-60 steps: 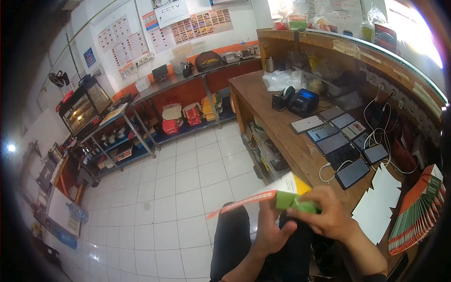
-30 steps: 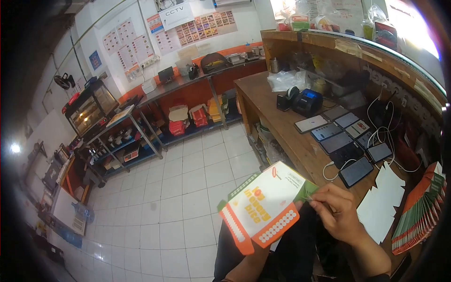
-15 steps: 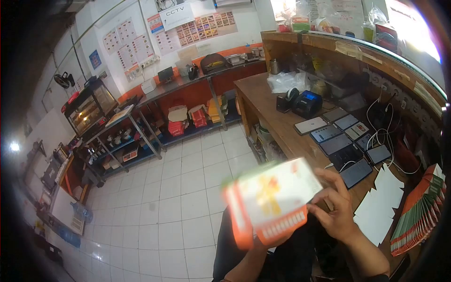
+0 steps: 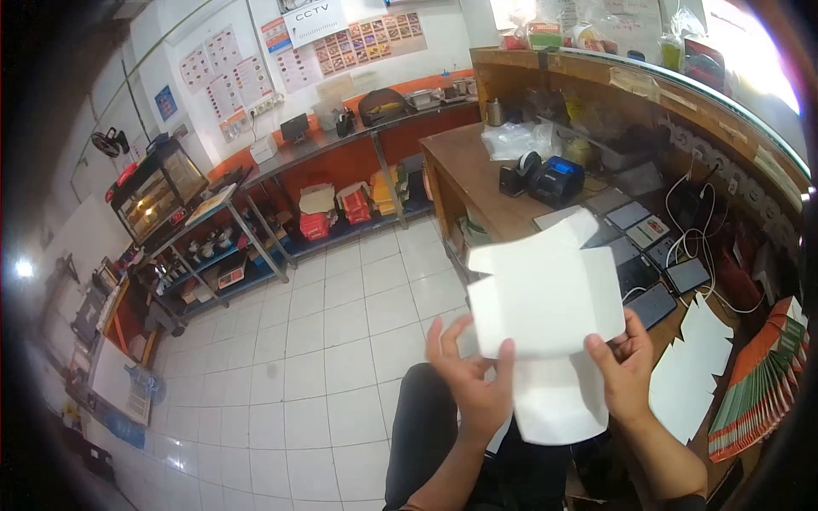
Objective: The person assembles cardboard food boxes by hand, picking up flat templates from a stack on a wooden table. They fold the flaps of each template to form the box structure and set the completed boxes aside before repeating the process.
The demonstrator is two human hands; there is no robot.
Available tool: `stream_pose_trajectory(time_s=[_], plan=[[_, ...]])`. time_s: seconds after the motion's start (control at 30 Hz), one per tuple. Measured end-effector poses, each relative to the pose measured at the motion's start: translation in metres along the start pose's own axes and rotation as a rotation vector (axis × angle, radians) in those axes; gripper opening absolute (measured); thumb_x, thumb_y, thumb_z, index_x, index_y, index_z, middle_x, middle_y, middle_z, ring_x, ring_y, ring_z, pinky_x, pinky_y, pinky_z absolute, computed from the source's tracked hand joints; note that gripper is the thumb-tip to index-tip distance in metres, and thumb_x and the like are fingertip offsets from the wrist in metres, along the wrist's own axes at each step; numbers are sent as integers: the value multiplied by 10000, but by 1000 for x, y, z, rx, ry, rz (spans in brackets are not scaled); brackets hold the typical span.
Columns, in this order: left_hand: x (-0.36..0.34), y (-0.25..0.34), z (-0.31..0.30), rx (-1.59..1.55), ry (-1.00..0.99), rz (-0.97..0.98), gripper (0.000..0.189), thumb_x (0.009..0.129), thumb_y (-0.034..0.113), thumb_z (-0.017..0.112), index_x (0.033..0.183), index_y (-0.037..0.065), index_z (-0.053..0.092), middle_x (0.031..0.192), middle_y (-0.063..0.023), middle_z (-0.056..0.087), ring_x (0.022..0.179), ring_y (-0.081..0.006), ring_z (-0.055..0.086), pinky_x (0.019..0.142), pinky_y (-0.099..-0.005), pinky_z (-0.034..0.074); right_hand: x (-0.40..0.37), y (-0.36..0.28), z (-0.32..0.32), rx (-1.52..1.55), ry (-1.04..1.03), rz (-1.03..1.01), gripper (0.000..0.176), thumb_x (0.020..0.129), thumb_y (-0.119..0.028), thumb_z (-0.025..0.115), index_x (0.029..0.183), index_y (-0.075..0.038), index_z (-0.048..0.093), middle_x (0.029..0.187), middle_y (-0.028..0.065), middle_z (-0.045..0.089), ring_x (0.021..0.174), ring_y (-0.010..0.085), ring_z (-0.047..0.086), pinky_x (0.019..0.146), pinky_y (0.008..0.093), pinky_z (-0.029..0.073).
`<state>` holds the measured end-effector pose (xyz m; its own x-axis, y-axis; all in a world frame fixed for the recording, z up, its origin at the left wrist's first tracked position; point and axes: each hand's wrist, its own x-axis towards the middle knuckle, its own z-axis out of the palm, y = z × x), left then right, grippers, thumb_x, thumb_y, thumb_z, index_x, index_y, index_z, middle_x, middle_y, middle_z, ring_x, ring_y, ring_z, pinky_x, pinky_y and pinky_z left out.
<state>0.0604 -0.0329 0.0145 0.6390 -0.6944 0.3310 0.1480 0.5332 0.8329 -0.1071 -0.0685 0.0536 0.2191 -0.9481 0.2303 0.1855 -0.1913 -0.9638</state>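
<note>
An unfolded food carton [image 4: 545, 294] is held up before me, its plain white inside facing me and its flaps spread out. At its lower left edge is my left hand [image 4: 477, 387], thumb in front on the card and some fingers apart behind it. My right hand [image 4: 626, 370] grips the right edge, thumb on the white face and fingers curled behind. A lower white panel hangs between my wrists, over my lap. The carton's printed side is hidden from me.
To the right lie flat white carton blanks [image 4: 688, 375] and a fanned row of orange-and-green cartons [image 4: 763, 387]. Several phones, including a dark one [image 4: 652, 305], and tangled white cables [image 4: 703, 247] cover the wooden counter [image 4: 456, 157]. A black printer [image 4: 558, 183] stands farther back.
The carton has turned from its printed orange-and-white side to its white inside and opened out flat. My left hand has come out from beneath it to the left edge.
</note>
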Motion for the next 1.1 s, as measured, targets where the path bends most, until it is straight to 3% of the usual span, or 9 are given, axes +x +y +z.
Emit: stream_pose_trajectory(time_s=[0.1,0.2,0.27,0.37,0.6,0.83,0.93,1.0,1.1], plan=[[2,-4,1,966,-231,607,572,881,64,686,1421,72,497,1476,-272,374,1357,-435,415,1144,-506,322,8,5,-6,-97,45,-51,565,890,21,639,1404,24,404,1246,160,621,1149,192,603,948,323,492],[-5,2,10,861,-734,447,591,903,115,668,1460,95,473,1553,-219,333,1417,-420,350,1164,-538,273,7,6,-6,-189,-5,-46,611,877,37,630,1435,-1,386,1243,172,620,1152,185,598,940,314,495],[-6,-5,10,908,-714,548,549,918,118,635,1447,97,492,1463,-181,492,1295,-374,518,1066,-494,423,7,-3,-4,-130,-1,-45,617,867,-3,665,1433,-23,419,1263,179,622,1149,252,628,946,345,503],[-6,-24,-6,859,-816,359,479,938,59,554,1414,106,518,1065,-162,706,847,-360,693,687,-400,561,7,-9,-14,-1012,-312,-280,442,865,-155,698,1281,-57,585,1292,168,591,1113,426,611,969,461,493],[3,3,-20,965,-990,39,410,1007,160,502,1410,89,515,1231,-199,648,1078,-382,637,893,-429,527,10,-6,-24,-1264,-594,-466,246,780,-59,700,1025,-58,691,1128,104,666,864,314,696,711,411,571],[20,-13,-43,923,-904,168,528,1046,357,414,1461,31,434,1422,-194,538,1306,-339,525,1088,-401,424,15,-31,-34,-1209,-458,-606,216,767,-16,706,982,-34,694,1045,115,692,864,325,688,724,388,572],[32,-49,-51,311,-563,24,661,1055,449,423,1487,-46,355,1489,-244,453,1396,-320,434,1154,-391,329,14,-30,-30,-1046,-237,-650,260,778,23,699,1029,-44,713,1091,127,690,908,318,696,775,369,576],[30,-54,-55,-268,-386,-594,769,1047,560,345,1515,-49,299,1498,-217,442,1389,-282,432,1160,-371,313,11,-33,-25,-858,-349,-574,308,793,38,697,1085,-58,725,1136,131,687,954,298,703,814,344,577],[15,-26,-30,-291,-295,-679,727,1047,563,336,1479,-21,360,1381,-163,545,1261,-254,549,1063,-369,433,0,-26,-15,-832,-558,-470,274,851,-29,699,1125,-48,702,1276,139,631,994,268,695,829,330,563]])
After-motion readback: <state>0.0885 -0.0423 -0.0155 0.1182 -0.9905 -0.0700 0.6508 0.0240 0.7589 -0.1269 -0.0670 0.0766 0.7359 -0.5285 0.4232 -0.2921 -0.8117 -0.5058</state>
